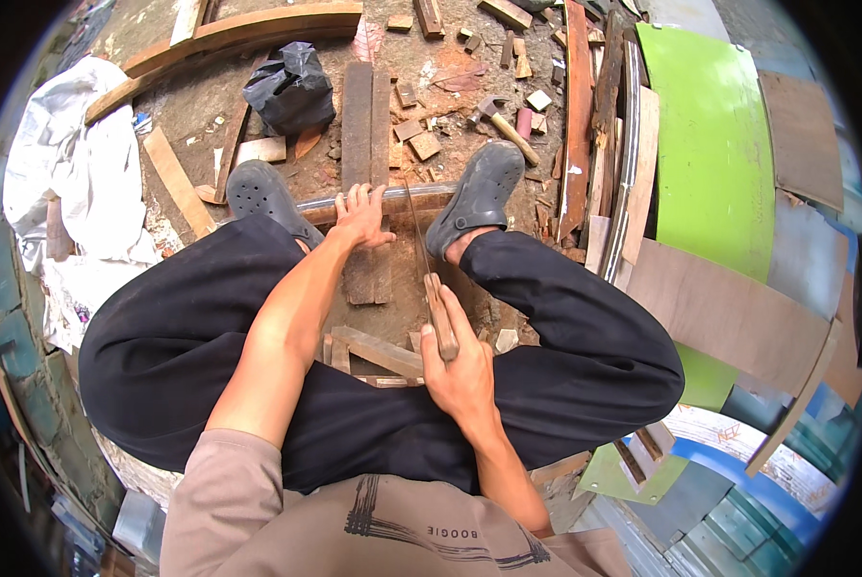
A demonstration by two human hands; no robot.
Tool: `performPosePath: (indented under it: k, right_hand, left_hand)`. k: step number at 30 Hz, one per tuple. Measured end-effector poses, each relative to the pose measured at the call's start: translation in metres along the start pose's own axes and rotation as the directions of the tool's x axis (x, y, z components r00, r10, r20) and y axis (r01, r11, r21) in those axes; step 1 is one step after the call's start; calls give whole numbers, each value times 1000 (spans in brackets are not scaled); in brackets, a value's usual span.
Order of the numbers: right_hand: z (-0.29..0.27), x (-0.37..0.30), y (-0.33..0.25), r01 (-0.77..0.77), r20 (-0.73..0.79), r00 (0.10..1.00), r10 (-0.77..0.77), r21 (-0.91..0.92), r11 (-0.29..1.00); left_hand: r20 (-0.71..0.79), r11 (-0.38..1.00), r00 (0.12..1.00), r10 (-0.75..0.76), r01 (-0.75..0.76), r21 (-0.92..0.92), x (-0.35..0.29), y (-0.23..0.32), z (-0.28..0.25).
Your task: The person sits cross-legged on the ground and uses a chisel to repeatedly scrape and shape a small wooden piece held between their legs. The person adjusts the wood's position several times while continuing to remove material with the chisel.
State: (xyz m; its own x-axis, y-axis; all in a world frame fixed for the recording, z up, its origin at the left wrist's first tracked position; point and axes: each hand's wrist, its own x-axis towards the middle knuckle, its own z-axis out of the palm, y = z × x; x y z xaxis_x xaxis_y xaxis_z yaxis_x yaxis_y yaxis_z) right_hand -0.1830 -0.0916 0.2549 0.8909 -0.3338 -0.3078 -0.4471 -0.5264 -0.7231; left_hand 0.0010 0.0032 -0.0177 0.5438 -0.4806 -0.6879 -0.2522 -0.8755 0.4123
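Note:
My right hand is wrapped round the wooden handle of a handsaw. Its thin blade, seen almost edge-on, points away from me between my shoes. My left hand lies with fingers spread on a dark lengthwise plank, just left of the blade. That plank rests across a crosswise wooden piece between my two grey clogs. Whether the saw teeth touch wood cannot be made out. Short wood pieces lie on the ground nearer to me.
A hammer and several wood offcuts lie beyond my right shoe. A black plastic bag sits beyond the left one. Long boards and a green panel line the right; a white sack lies at left.

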Motion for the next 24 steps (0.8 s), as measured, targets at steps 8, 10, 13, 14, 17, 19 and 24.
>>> performPosePath:
  k: [8, 10, 13, 14, 17, 19, 24]
  right_hand:
    - [49, 61, 52, -31, -54, 998, 31, 0, 1000]
    - [33, 45, 38, -28, -28, 999, 28, -15, 999]
    - [5, 6, 13, 22, -19, 1000, -21, 17, 1000]
    - [1, 3, 10, 37, -14, 999, -37, 32, 999]
    - [10, 24, 5, -114, 39, 993, 111, 61, 992]
    - [33, 67, 31, -175, 20, 985, 174, 42, 984]
    - [16, 28, -3, -126, 17, 992, 126, -10, 992]
  left_hand:
    - [-21, 999, 1000, 6, -5, 32, 5, 7, -6]
    - [-11, 1000, 1000, 8, -8, 24, 5, 3, -5]
    - [-34, 998, 999, -3, 5, 57, 5, -1, 3]
    - [-16, 998, 1000, -25, 25, 51, 6, -3, 1]
    - [-20, 998, 999, -29, 30, 60, 2, 1, -7]
    - [-12, 998, 1000, 1, 0, 55, 9, 6, -7]
    - [12, 999, 1000, 3, -3, 46, 10, 3, -11]
